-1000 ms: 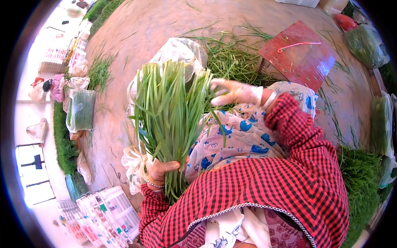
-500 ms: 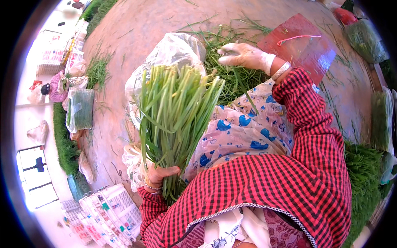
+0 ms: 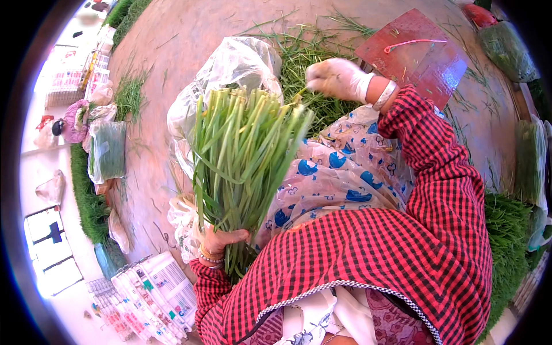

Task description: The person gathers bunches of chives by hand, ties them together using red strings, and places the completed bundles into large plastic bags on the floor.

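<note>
We had the person's left hand [image 3: 225, 240] closed firmly around the lower part of a thick bundle of long, flat green stalks [image 3: 236, 158], thumb across the front. Bundle stood roughly upright just left of centre, pale cut ends up and fanned a little toward the right, base down by the body.

Right hand, in a thin whitish glove [image 3: 339, 79], was raised near the cut ends, on their upper right, fingers bent in. It was blurred, so we couldn't tell how far the grip was closed or whether it pinched a stalk.

Around it we saw a crumpled, clear plastic bag [image 3: 247, 57] behind the bundle, and a messy heap of loose green stalks [image 3: 296, 69] on the brownish floor [image 3: 184, 43] beyond the right hand. Farther right sat a red, flat, four-cornered tabletop [image 3: 425, 66] with a thin pink strip [image 3: 415, 43] lying on it. Whitish, translucent sheeting with blue printed shapes [image 3: 328, 175] covered the lap. We also had a big pile of dark green stalks [image 3: 506, 241] at the right and a bagged green bundle [image 3: 107, 154] at the left.
</note>
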